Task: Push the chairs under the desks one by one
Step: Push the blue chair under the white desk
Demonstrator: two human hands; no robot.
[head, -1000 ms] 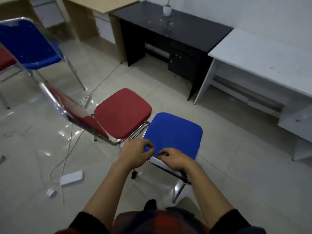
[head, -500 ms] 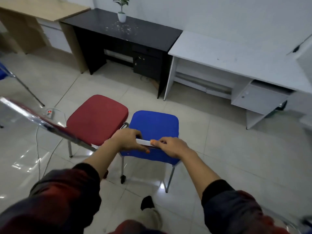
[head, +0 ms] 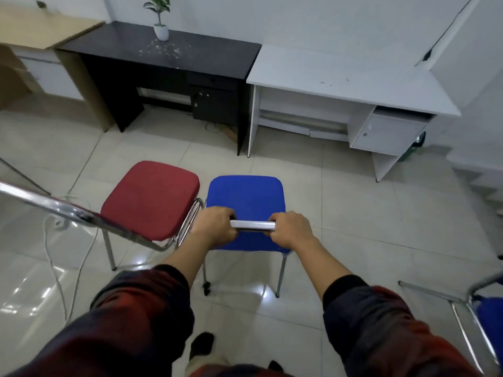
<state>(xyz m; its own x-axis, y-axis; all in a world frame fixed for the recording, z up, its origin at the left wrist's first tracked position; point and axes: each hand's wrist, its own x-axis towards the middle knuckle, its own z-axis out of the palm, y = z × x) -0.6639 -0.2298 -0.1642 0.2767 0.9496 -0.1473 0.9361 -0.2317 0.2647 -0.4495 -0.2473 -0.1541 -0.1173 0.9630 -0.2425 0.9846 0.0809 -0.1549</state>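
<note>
A blue chair (head: 246,197) with chrome legs stands on the tiled floor in the middle of the view, its seat facing the desks. My left hand (head: 215,227) and my right hand (head: 291,229) both grip the chrome top bar of its backrest, side by side. Ahead stand a black desk (head: 206,59) on the left and a white desk (head: 340,83) on the right; the blue chair sits roughly opposite the gap where they meet. A red chair (head: 151,197) stands touching the blue chair's left side.
A wooden desk (head: 40,28) is at the far left. A small potted plant (head: 160,29) stands on the black desk. A white cable (head: 51,257) trails on the floor at left. Another blue chair (head: 487,319) is at the lower right edge.
The view has swung right and up, so both desks now lie straight ahead. The blue chair has turned square to the desks, still held by both hands.
</note>
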